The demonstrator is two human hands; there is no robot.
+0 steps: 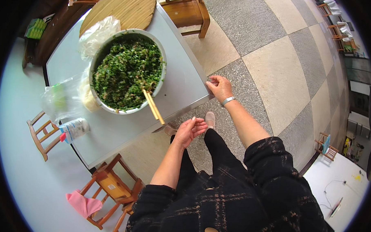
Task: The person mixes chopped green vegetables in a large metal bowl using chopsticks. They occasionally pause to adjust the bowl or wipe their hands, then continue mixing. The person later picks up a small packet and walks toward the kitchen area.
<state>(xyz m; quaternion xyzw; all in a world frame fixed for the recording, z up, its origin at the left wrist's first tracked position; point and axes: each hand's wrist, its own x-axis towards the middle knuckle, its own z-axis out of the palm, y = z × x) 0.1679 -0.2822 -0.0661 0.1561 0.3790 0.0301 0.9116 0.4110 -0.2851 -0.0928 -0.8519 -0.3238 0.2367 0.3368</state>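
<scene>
My left hand (190, 131) is held palm up in front of me, fingers apart and holding nothing. Beside the table's corner is my right hand (220, 87), its fingers loosely bent with nothing visible in them; a metal watch band is on that wrist. On the light grey table (183, 64) stands a large round metal basin (164, 73) full of a chopped green leafy mixture (125, 69) with small brownish bits. A pair of chopsticks (153, 107) leans in it, their ends sticking out over the rim towards me.
Clear plastic bags (65, 97) and a white plastic packet with a red cap (74, 130) lie left of the basin. Behind it is a round woven tray (129, 10). Wooden chairs (114, 183) stand around the table, one bearing a pink cloth (83, 204). The floor is checkered (276, 73).
</scene>
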